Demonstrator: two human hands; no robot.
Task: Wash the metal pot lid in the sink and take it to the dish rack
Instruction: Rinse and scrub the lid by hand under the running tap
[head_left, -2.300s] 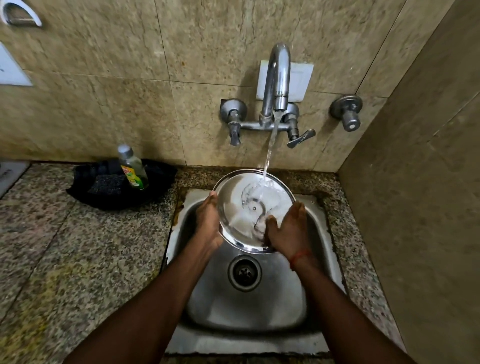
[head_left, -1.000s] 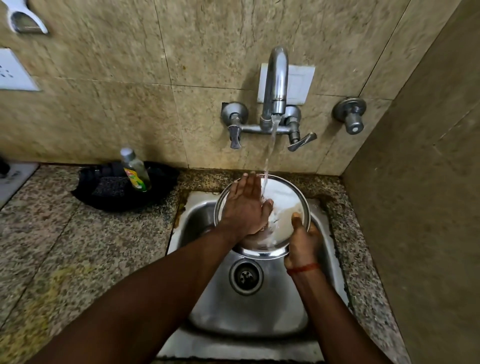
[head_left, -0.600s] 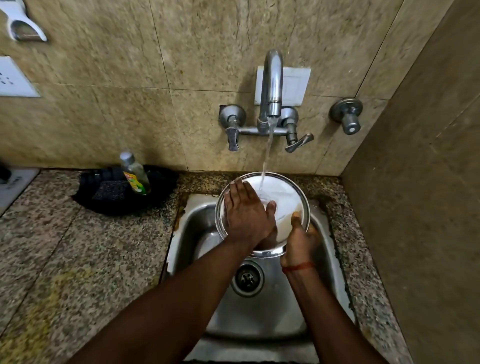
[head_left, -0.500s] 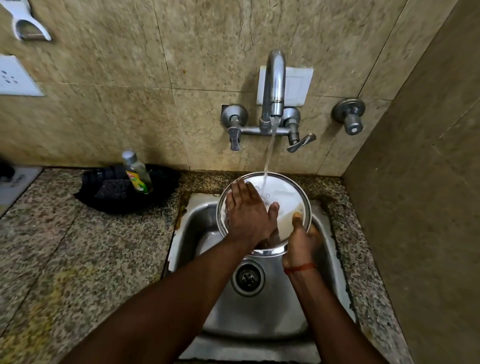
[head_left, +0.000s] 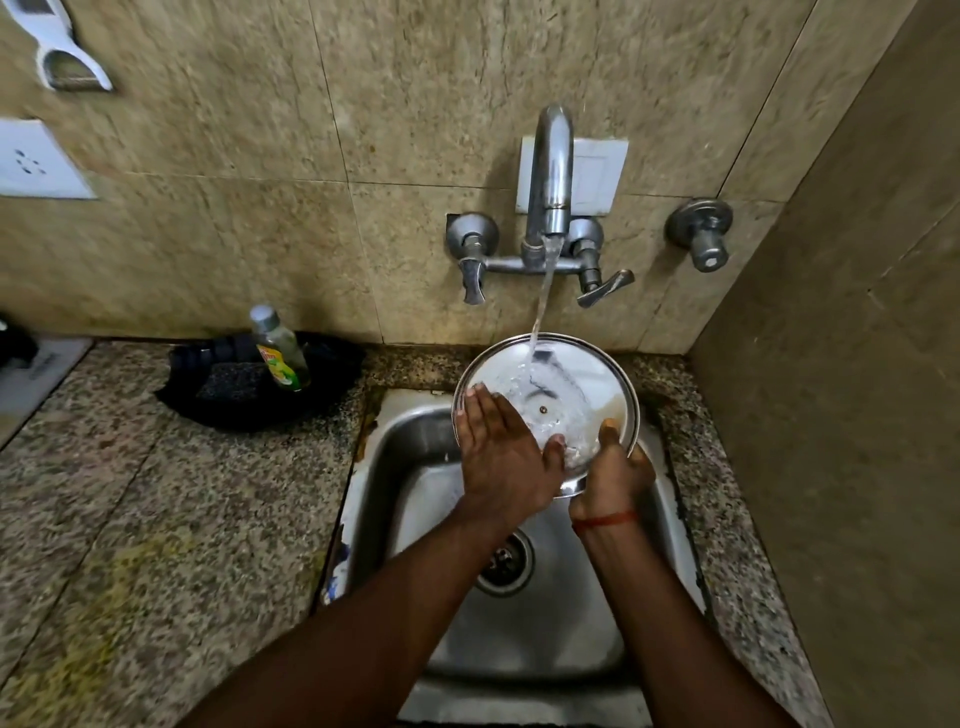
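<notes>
Metal pot lid (head_left: 582, 384) sits under running water (head_left: 540, 301), right hand (head_left: 610, 470) pinching its rim, left hand (head_left: 501, 457) pressed flat on it.

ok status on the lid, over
Left hand flat on the pot lid; right hand grips its rim. Lid tilted over the sink, tap water hitting it. Dish rack not in view.

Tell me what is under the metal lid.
Below the lid, the steel sink and its drain show. The spot right beneath is covered by the lid, the left hand and the right hand.
</notes>
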